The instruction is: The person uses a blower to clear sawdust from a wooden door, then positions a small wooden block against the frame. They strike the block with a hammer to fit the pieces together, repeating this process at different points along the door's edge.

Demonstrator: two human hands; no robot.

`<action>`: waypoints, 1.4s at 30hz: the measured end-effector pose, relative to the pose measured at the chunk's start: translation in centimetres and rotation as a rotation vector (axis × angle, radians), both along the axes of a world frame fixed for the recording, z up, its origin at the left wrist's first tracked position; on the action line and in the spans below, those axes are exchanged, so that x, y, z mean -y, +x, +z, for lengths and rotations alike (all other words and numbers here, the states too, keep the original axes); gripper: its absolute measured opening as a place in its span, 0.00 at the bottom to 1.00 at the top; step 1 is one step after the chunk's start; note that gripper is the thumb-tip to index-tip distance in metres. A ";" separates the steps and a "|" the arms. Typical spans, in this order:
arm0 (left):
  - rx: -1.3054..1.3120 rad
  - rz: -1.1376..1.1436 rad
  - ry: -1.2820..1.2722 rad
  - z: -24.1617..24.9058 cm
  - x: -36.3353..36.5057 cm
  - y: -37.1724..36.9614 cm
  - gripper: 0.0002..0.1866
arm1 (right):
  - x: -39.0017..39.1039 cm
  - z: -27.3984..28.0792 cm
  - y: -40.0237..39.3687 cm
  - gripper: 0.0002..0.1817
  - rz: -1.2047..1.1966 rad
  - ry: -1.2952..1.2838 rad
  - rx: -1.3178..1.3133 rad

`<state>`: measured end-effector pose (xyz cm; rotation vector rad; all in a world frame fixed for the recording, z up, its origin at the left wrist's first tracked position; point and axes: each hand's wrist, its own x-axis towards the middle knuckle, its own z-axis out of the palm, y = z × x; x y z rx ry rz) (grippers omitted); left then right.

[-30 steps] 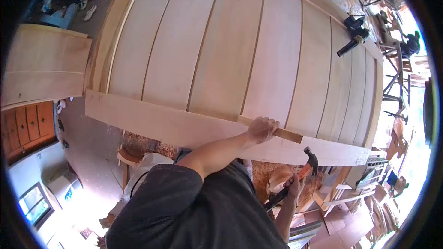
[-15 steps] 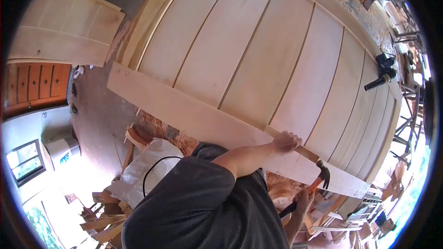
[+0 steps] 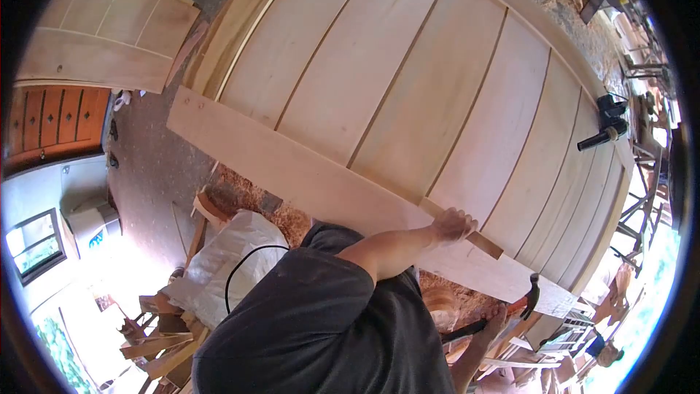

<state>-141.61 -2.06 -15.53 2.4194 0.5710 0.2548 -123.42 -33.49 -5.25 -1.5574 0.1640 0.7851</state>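
My left hand [image 3: 453, 225] is closed around a narrow wooden strip [image 3: 486, 245] that lies along the near edge of a large wooden door panel [image 3: 430, 87]. The strip's two ends stick out either side of my fist. At the lower right, my right hand [image 3: 494, 319] grips a claw hammer [image 3: 516, 306] by its orange and black handle. Its dark metal head stands beyond the strip's right end, at the panel's near edge. Grooves divide the panel into several boards inside a frame.
A black power tool [image 3: 611, 122] rests on the panel's far right part. Another wooden panel [image 3: 109, 29] is at the upper left. A white sack [image 3: 244, 259] and wood offcuts [image 3: 164, 339] lie at lower left, with shavings [image 3: 233, 193] on the floor.
The hammer has moved right and slightly down with my right hand, away from the strip's end. My left hand keeps its hold on the strip.
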 end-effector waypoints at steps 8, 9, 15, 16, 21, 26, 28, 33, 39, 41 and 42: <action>-0.042 -0.039 0.031 0.3 -0.2 0.0 0.09 | -1.6 1.9 -1.9 0.07 0.042 -0.220 0.191; -0.024 -0.032 0.024 0.1 -0.1 0.0 0.09 | -1.5 2.0 -2.0 0.06 0.041 -0.083 0.097; 0.042 0.043 0.039 -0.7 -0.1 0.6 0.08 | -7.1 4.7 -9.1 0.08 0.440 -0.381 0.137; 0.056 0.062 0.048 -0.6 0.4 0.3 0.08 | -6.8 4.8 -9.2 0.08 0.386 -0.376 0.122; 0.022 0.031 0.017 -0.9 0.3 0.5 0.07 | -6.6 4.9 -7.0 0.07 0.022 -0.269 0.171; 0.047 0.032 -0.007 -1.1 0.3 0.6 0.07 | -5.6 3.9 -6.3 0.08 0.357 -0.345 0.068; 0.014 0.019 -0.023 -0.6 0.1 0.4 0.07 | -4.3 3.5 -5.3 0.09 0.351 -0.408 0.190; -0.011 0.017 0.023 -0.6 0.3 0.2 0.08 | -3.6 2.1 -3.8 0.11 0.117 -0.296 0.222; -0.029 0.007 0.034 -0.4 -0.1 0.4 0.08 | -3.6 2.8 -3.2 0.09 0.264 -0.427 0.255; -0.029 0.004 -0.012 -0.2 -0.2 0.2 0.08 | -3.3 2.2 -2.4 0.10 0.027 -0.312 0.164; -0.014 0.009 -0.040 -0.1 -0.3 0.1 0.08 | -3.4 1.7 -2.7 0.09 -0.027 -0.236 0.164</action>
